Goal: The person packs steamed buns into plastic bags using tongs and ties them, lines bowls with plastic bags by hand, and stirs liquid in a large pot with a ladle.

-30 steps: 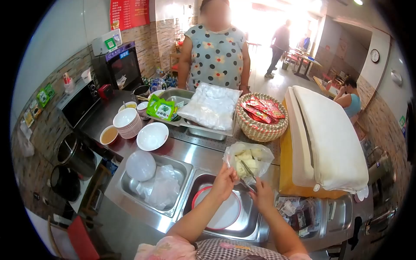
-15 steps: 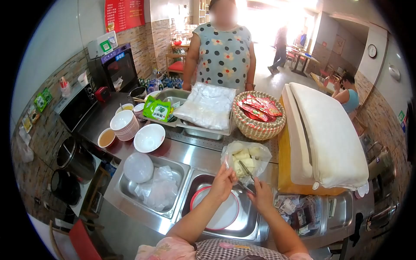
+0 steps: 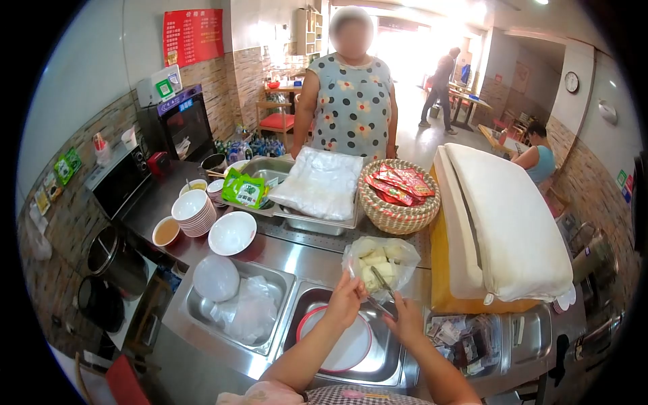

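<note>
A clear plastic bag [image 3: 407,258] with several pale, pastry-like food pieces [image 3: 373,262] in it lies open on the steel counter. My left hand [image 3: 345,302] pinches the bag's near left edge. In my right hand [image 3: 406,320] is a pair of metal tongs [image 3: 379,278], whose tips reach into the bag against the food. Below my hands, a white round lid or plate with a red rim [image 3: 337,341] sits in a steel basin [image 3: 388,351].
Beyond the bag stand a woven basket [image 3: 399,214] of red packets and a stack of plastic bags [image 3: 319,182]. A cloth-covered yellow box [image 3: 442,283] rises at the right. White bowls [image 3: 232,224] are at the left. Across the counter stands a person [image 3: 351,108].
The view has tilted up slightly, so the counter appears lower. My hands keep their hold on the bag and tongs, with little visible movement. A person in the background has shifted.
</note>
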`<act>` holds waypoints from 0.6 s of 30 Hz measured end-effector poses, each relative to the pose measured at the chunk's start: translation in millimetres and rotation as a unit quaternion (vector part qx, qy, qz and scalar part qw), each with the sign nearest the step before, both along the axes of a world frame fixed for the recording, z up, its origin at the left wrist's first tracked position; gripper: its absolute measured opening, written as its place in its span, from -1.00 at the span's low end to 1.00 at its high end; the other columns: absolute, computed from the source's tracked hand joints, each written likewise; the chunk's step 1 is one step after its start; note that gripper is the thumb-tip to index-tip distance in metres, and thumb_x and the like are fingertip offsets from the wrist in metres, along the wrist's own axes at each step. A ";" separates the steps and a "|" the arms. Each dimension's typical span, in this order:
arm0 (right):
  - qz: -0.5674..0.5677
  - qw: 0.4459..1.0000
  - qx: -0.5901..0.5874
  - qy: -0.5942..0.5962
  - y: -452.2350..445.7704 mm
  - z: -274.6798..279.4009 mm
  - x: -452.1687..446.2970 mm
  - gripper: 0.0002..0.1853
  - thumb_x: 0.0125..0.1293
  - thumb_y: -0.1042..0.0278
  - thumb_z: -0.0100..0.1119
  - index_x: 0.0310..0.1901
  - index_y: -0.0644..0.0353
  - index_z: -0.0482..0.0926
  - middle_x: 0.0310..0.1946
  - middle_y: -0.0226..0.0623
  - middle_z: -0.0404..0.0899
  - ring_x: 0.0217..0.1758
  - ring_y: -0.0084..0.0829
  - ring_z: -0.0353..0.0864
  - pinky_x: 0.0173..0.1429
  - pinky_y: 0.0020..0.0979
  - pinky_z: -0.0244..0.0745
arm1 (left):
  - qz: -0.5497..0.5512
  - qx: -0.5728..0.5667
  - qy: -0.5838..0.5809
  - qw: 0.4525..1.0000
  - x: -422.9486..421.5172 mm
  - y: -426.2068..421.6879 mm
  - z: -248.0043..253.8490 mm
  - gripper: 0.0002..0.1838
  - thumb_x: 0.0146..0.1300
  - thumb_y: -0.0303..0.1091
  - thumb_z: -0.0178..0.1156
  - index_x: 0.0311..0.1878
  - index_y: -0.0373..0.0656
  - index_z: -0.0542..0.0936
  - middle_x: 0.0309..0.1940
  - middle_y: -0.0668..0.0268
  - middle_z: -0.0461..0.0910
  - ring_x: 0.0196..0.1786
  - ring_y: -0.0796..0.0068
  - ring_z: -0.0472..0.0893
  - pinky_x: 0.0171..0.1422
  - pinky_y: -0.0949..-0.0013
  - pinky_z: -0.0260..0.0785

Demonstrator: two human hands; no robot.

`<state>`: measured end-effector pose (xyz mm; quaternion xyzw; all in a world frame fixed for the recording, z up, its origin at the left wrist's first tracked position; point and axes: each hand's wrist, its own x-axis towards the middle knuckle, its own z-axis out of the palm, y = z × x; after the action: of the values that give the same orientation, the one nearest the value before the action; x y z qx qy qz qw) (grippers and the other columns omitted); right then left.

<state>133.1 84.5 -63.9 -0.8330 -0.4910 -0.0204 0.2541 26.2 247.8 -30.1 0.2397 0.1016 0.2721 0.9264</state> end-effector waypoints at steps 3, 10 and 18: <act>-0.006 1.000 0.004 0.014 -0.4 -0.5 -2.5 -0.18 -0.09 0.22 0.44 0.25 0.16 0.28 -0.17 -0.07 0.45 -0.13 -0.06 0.48 -0.09 -0.20 0.40 | 0.003 0.001 0.000 1.000 0.0 -0.3 -0.1 -0.36 0.31 -0.34 0.03 0.42 0.20 0.06 -0.48 0.46 0.29 -0.39 0.60 0.31 -0.18 0.46 0.24; -0.017 0.999 -0.021 0.045 -1.1 0.6 -2.8 -0.20 -0.02 0.16 0.40 0.27 0.10 0.25 -0.12 -0.11 0.43 -0.07 -0.10 0.49 -0.04 -0.19 0.44 | 0.003 0.002 0.007 1.000 1.2 0.1 1.4 -0.36 0.30 -0.34 0.04 0.41 0.20 0.06 -0.48 0.46 0.29 -0.39 0.59 0.31 -0.17 0.46 0.24; -0.014 0.998 -0.006 0.065 -2.6 -1.2 -5.6 -0.20 -0.01 0.15 0.38 0.27 0.16 0.24 -0.04 -0.08 0.41 -0.02 -0.07 0.48 -0.02 -0.20 0.44 | -0.006 0.001 -0.002 1.000 0.8 3.0 -3.6 -0.36 0.30 -0.34 0.03 0.41 0.20 0.07 -0.48 0.48 0.32 -0.38 0.60 0.35 -0.16 0.46 0.27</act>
<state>127.5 82.0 -65.1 -0.8410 -0.4617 0.0336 0.2800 27.0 250.8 -33.7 0.2404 0.0979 0.2674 0.9280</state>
